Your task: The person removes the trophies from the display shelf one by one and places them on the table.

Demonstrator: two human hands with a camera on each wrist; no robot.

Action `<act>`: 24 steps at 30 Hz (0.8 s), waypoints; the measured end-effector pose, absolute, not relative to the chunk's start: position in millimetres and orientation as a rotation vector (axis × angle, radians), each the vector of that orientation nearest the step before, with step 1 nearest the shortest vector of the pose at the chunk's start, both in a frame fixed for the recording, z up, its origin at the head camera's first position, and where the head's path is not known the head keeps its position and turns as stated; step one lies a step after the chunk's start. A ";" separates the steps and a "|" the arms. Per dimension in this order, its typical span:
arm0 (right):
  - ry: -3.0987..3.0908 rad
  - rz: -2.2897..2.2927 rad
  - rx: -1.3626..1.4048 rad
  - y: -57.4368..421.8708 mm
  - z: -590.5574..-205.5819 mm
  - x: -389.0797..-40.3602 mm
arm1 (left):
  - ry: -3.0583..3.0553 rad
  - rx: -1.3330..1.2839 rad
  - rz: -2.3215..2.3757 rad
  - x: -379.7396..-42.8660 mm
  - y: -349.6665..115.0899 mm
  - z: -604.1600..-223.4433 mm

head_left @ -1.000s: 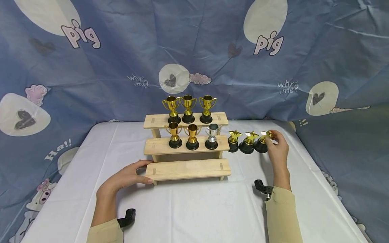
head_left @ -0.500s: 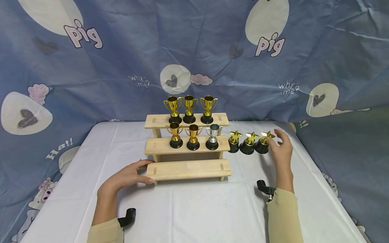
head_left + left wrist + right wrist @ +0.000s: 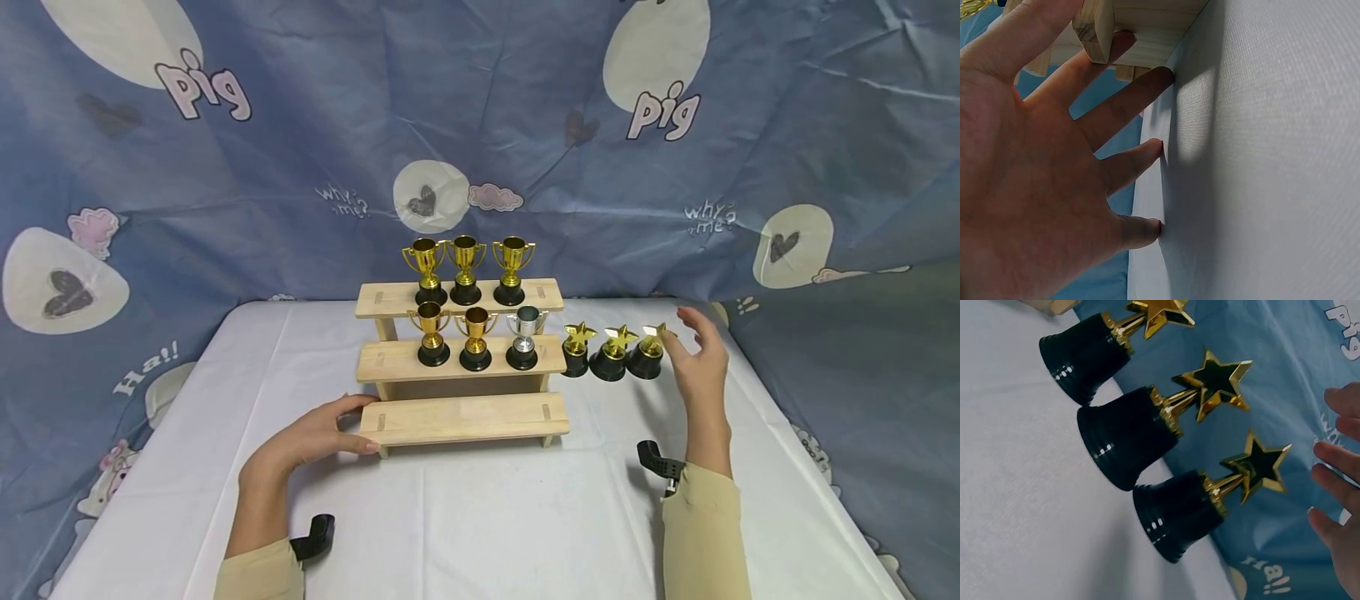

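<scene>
My left hand (image 3: 311,435) holds the left end of the lowest step of a three-step wooden display stand (image 3: 465,419), thumb at the front edge and index finger at the back. In the left wrist view its other fingers spread down to the cloth beside the wooden end (image 3: 1094,31). Right of the stand, three gold star trophies with black bases stand in a row: a left one (image 3: 575,358), a middle one (image 3: 609,365) and a right one (image 3: 645,362). My right hand (image 3: 701,362) is just right of the last star, fingers parted and holding nothing; the right wrist view shows a gap between them.
Three gold cup trophies (image 3: 465,271) stand on the top step. On the middle step are two more gold-coloured cups (image 3: 476,333) and a silver cup (image 3: 524,337). A white cloth (image 3: 480,525) covers the table, with a blue printed curtain (image 3: 300,125) behind.
My right hand has let go of the rightmost star trophy and drawn away to the right, its fingers parting. The left hand and the stand have stayed put.
</scene>
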State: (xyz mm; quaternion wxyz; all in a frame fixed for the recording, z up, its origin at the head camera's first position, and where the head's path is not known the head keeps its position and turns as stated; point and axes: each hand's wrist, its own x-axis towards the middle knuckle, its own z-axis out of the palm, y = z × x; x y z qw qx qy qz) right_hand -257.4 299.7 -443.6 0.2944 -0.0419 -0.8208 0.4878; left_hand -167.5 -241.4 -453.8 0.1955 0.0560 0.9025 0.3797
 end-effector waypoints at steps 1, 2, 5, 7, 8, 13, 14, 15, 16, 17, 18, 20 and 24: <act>-2.185 1.289 -0.104 299.0 -442.7 -257.1 | 2.530 0.157 1.060 -167.6 -241.5 -453.7; -2.187 1.282 -0.095 298.1 -441.6 -256.7 | 2.531 0.158 1.057 -167.8 -241.6 -453.8; -2.186 1.256 -0.058 294.7 -437.9 -255.9 | 2.531 0.158 1.059 -168.1 -241.9 -454.4; -2.194 1.248 -0.035 291.8 -435.1 -255.0 | 2.527 0.157 1.065 -168.4 -242.1 -455.1; -2.196 1.250 -0.019 290.1 -433.4 -254.4 | 2.526 0.157 1.068 -168.6 -242.1 -455.6; -2.232 1.259 0.041 281.5 -426.6 -251.8 | 2.525 0.147 1.070 -169.4 -242.0 -456.9; -2.238 1.261 0.052 279.8 -425.3 -251.4 | 2.525 0.143 1.069 -169.5 -241.8 -456.9; -2.246 1.258 0.063 278.3 -424.3 -251.3 | 2.524 0.140 1.068 -169.5 -241.7 -456.6; -2.248 1.260 0.075 276.8 -423.4 -251.2 | 2.523 0.139 1.067 -169.5 -241.5 -456.4; -2.251 1.263 0.086 275.1 -422.3 -251.1 | 2.523 0.137 1.066 -169.5 -241.5 -456.3; -2.255 1.268 0.092 273.6 -421.7 -250.9 | 2.522 0.137 1.066 -169.4 -241.5 -456.2; -2.257 1.295 0.109 270.0 -420.6 -250.2 | 2.523 0.140 1.063 -169.2 -241.7 -456.1; -2.254 1.366 0.148 262.4 -418.3 -248.1 | 2.527 0.151 1.062 -168.6 -242.1 -456.6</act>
